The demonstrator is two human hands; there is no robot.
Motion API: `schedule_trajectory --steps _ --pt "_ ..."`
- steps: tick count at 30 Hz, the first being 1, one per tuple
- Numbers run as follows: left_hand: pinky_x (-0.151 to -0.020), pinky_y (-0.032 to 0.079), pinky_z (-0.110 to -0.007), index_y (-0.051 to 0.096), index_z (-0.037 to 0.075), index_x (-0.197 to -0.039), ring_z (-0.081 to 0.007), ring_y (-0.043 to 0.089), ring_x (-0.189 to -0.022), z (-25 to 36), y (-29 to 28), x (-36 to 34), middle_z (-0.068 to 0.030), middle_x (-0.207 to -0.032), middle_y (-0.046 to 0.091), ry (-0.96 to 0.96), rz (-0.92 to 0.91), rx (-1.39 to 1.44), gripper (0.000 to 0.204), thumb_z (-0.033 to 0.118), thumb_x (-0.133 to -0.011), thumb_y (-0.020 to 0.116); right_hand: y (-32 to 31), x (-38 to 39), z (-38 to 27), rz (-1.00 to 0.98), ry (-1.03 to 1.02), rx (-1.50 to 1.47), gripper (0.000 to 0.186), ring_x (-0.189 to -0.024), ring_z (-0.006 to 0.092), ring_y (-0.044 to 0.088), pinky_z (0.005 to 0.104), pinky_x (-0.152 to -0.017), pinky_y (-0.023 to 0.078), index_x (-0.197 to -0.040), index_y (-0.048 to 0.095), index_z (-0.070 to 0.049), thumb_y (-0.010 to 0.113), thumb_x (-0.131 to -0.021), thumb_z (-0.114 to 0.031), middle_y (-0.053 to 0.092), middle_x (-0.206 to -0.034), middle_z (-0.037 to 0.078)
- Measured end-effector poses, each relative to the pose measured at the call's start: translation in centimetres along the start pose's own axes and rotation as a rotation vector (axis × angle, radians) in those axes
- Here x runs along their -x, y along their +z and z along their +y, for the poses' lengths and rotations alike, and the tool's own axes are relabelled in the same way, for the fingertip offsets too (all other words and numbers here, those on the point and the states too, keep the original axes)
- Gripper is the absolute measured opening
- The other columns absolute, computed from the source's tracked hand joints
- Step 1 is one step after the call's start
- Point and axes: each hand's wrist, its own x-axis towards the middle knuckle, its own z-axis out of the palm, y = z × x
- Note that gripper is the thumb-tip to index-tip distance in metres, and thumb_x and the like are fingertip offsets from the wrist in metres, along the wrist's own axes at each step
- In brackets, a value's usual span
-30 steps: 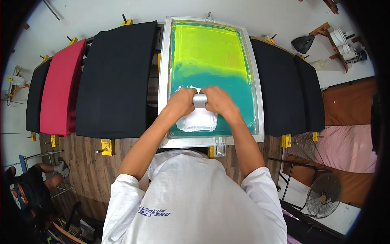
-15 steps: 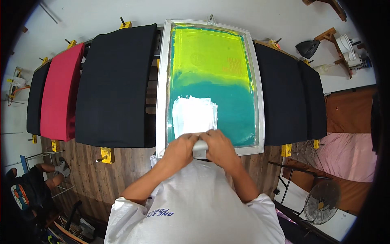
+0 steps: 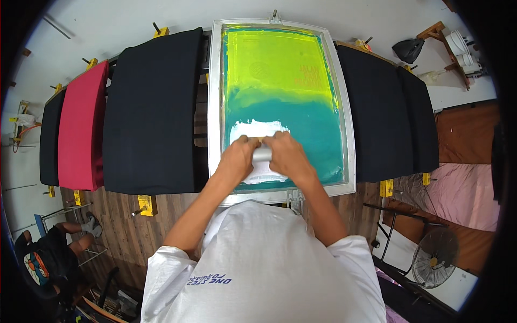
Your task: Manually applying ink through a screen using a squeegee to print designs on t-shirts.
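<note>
In front of me lies a framed printing screen [image 3: 351, 134] with a pale metal rim, its mesh yellow-green at the far end and teal nearer me. A patch of white ink [image 3: 257, 130] covers the near left part of the mesh. My left hand [image 3: 238, 157] and my right hand [image 3: 287, 155] are side by side, closed on a squeegee [image 3: 262, 154] with a pale handle. The squeegee stands in the white ink, and its blade edge is hidden beneath my hands.
Left of the screen are boards covered in black cloth [image 3: 151, 113] and pink cloth [image 3: 81, 126]; more black cloth [image 3: 377, 113] lies to the right. Yellow clamps [image 3: 146, 205] jut out below the boards. A person [image 3: 51, 258] is at lower left, a standing fan [image 3: 434, 262] at lower right.
Both hands have pushed the squeegee away from me, from the screen's near edge into the white patch. White ink now shows thinner on the near side of the squeegee.
</note>
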Motion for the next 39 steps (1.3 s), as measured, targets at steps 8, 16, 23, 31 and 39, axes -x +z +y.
schedule_trajectory --steps 8,16,23,31,39 --pt "-0.086 0.056 -0.044 0.065 -0.003 -0.115 -0.0411 0.066 -0.096 2.8 1.4 7.2 -0.0230 -0.114 0.064 -0.050 -0.073 0.010 0.051 -0.014 -0.065 0.064 -0.3 7.0 -3.5 -0.193 0.114 -0.050 0.047 -0.108 0.0376 0.057 0.0457 -0.087 0.052 -0.111 0.065 -0.005 0.066 -0.064 0.004 0.062 -0.109 0.017" --pt "-0.078 0.055 -0.046 0.069 0.000 -0.105 -0.0418 0.066 -0.087 0.3 -0.3 -0.1 -0.0238 -0.096 0.067 0.021 0.020 -0.011 0.036 -0.009 -0.070 0.063 -1.3 -0.5 -0.5 -0.055 0.001 0.089 0.036 -0.090 0.0380 0.063 0.0469 -0.078 0.053 -0.102 0.069 -0.007 0.067 -0.067 0.002 0.066 -0.090 0.018" --pt "-0.086 0.056 -0.043 0.061 -0.002 -0.119 -0.0386 0.059 -0.115 -0.1 3.4 4.1 -0.0222 -0.124 0.060 0.115 0.095 -0.155 0.048 -0.010 -0.071 0.060 0.3 3.8 -1.5 -0.124 0.043 0.065 0.055 -0.114 0.0359 0.050 0.0438 -0.087 0.053 -0.119 0.059 -0.006 0.070 -0.066 0.004 0.052 -0.121 0.016" --pt "-0.089 0.054 -0.044 0.063 0.000 -0.119 -0.0411 0.064 -0.102 3.2 0.3 7.0 -0.0233 -0.111 0.066 -0.057 -0.204 0.083 0.057 -0.012 -0.063 0.063 -1.1 7.7 -3.7 -0.238 0.114 -0.025 0.049 -0.108 0.0363 0.054 0.0445 -0.090 0.050 -0.115 0.062 -0.006 0.064 -0.067 0.006 0.059 -0.112 0.015" --pt "-0.079 0.056 -0.045 0.070 0.000 -0.108 -0.0413 0.067 -0.087 -0.3 -1.0 -2.3 -0.0248 -0.096 0.069 0.087 -0.005 0.006 0.039 -0.009 -0.071 0.062 -1.3 -2.6 0.6 -0.108 0.063 0.075 0.040 -0.097 0.0392 0.059 0.0475 -0.083 0.052 -0.106 0.066 -0.005 0.066 -0.068 0.006 0.063 -0.097 0.019"
